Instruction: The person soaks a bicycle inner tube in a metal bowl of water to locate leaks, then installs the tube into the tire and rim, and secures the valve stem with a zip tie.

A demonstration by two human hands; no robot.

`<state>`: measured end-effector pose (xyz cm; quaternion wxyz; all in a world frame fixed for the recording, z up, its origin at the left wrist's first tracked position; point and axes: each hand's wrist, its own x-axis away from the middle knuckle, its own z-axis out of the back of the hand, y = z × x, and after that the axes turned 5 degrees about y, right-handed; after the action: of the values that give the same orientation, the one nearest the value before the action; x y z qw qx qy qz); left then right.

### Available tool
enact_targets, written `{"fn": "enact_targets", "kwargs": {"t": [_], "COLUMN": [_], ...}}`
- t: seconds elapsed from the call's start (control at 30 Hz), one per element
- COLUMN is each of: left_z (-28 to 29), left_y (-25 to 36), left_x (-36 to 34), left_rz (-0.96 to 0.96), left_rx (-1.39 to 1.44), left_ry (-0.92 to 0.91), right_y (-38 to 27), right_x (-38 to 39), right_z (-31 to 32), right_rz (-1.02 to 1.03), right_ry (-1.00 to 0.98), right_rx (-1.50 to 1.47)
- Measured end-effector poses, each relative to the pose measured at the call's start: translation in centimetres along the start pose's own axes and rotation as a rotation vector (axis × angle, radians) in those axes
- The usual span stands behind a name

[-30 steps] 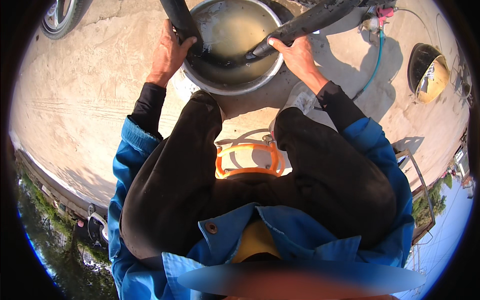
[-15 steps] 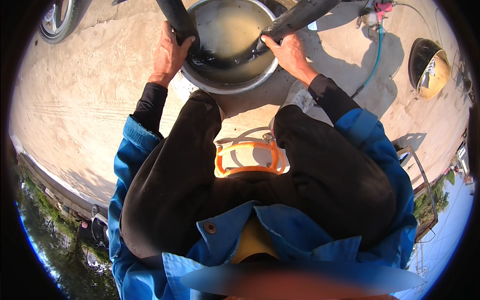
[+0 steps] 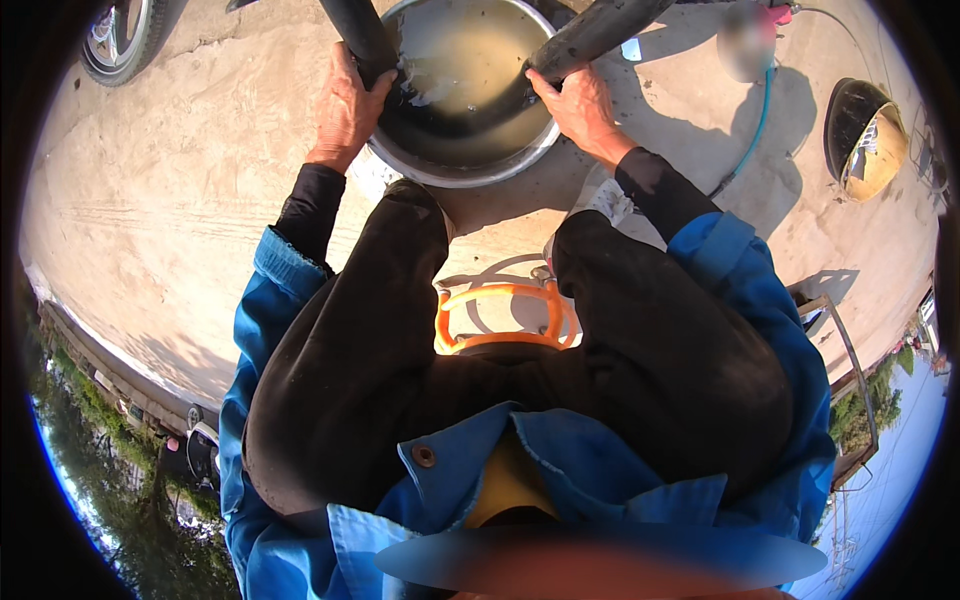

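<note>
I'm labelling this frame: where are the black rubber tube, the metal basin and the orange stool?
black rubber tube (image 3: 590, 30), head view, right-hand stretch.
metal basin (image 3: 470, 178), head view, near rim.
orange stool (image 3: 500, 292), head view, top bar.

An outdoor tyre-repair yard: bare concrete ground (image 3: 170, 210), a water basin (image 3: 470, 170), a parked wheel (image 3: 120, 35)

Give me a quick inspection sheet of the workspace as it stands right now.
Surface: bare concrete ground, sunlit.
Job's things: black rubber tube dips into a metal basin of murky water.
Clutter: dark bowl-shaped object at right; orange stool under the person.
Hands: left hand and right hand both grip the tube at the basin's rim.
Cables: blue hose at right.
Surroundings: wheel at upper left.
</note>
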<state>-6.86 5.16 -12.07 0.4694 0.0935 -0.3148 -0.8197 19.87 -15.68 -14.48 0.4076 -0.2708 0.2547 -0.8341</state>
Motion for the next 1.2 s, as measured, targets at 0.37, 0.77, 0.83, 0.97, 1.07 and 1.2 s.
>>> {"fn": "enact_targets", "kwargs": {"t": [0.37,0.77,0.83,0.97,1.07,1.2], "left_z": [0.1,4.0,5.0,7.1,8.9,10.6], "left_y": [0.4,1.7,2.1,2.6,3.3,5.4], "left_x": [0.1,0.5,0.6,-0.2,-3.0,-10.9], "left_rz": [-0.014,0.161,0.21,0.16,0.185,-0.066], "left_rx": [-0.011,0.343,0.36,0.268,0.202,0.255], "left_ry": [0.009,-0.14,-0.162,-0.19,-0.108,0.182], "right_y": [-0.2,-1.4,-1.8,-1.5,-0.6,-0.6], "right_x": [0.1,3.3,4.0,4.9,5.4,5.7], "right_z": [0.0,3.3,4.5,8.1,11.0,13.7], "right_rz": [-0.001,-0.121,-0.173,-0.329,-0.316,-0.194], "right_ry": [0.021,-0.033,0.0,0.043,0.075,0.4], "right_rx": [-0.02,-0.479,-0.583,-0.839,-0.778,-0.833]}}
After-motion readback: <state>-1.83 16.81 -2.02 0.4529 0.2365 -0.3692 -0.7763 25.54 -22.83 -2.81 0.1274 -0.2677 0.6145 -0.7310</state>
